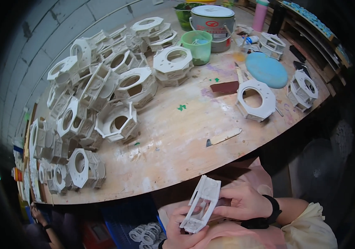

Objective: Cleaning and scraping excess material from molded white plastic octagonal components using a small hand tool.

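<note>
A white octagonal openwork frame (204, 191) is held on edge over my lap, just below the table's front edge. My left hand (179, 234) is closed around its lower end, with the fingers partly behind it. My right hand (244, 202) grips the frame's right side; some fingertips are hidden by the piece, and I see no tool in them. On the table beyond my hands lies a knife-like scraper (225, 137) with a pale handle and a dark tip.
Many similar white frames (138, 83) are piled on the table's left. A green cup (197, 47), a grey paint bucket (213, 27), a blue disc (266, 69) and sandpaper (224, 87) lie farther back. A blue crate (123, 224) of white pieces stands below; another person's hand (38, 216) shows lower left.
</note>
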Tool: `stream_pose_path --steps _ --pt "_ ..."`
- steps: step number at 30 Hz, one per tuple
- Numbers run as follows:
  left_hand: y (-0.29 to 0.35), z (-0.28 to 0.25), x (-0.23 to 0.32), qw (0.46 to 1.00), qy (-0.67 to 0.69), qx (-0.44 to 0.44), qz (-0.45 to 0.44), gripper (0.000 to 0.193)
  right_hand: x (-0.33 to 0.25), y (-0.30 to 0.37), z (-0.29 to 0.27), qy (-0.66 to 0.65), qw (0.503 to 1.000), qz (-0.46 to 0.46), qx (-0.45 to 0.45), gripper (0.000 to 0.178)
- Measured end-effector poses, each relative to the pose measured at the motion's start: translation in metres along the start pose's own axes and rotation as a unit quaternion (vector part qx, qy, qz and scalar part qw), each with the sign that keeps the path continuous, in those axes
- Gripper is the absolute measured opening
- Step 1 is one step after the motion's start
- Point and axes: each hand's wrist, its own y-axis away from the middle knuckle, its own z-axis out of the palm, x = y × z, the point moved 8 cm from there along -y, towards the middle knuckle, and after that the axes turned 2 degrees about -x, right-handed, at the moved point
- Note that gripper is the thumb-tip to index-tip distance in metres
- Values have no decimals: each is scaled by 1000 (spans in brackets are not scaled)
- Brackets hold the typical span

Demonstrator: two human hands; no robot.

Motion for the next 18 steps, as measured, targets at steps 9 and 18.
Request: stream_pose_path --steps 9,18 --pt "-20 17 22 971 -200 -3 128 30 9 5 5 -83 996 31 1 26" --pt "-16 17 12 995 -56 -69 45 36 3 13 10 -62 996 24 -59 26"
